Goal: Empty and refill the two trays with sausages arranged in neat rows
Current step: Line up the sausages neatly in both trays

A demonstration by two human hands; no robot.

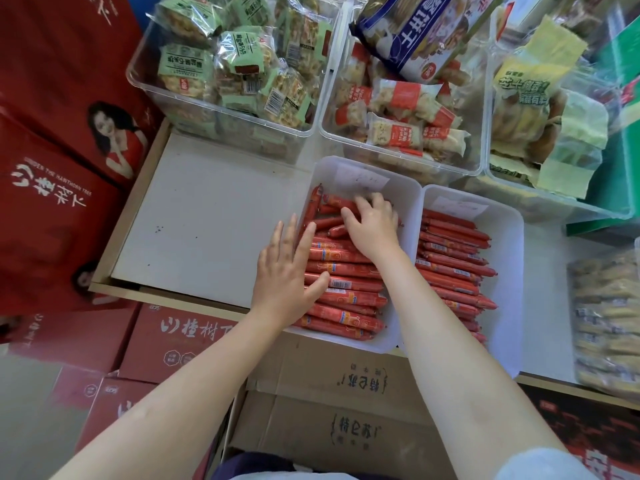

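Two trays loaded; far end of left tray unsorted.
I am flattening rows with spread left hand; right hand, fingers curled, is gripping loose sausages.

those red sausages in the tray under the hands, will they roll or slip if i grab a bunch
The sausages are round, thin sticks, so loose ones would probably roll; those at the far end already lie askew. Their wrappers look glossy, so a bunch may slide apart. They look fairly stiff, lying straight in rows in the left tray. The right hand curls over the jumbled ones.
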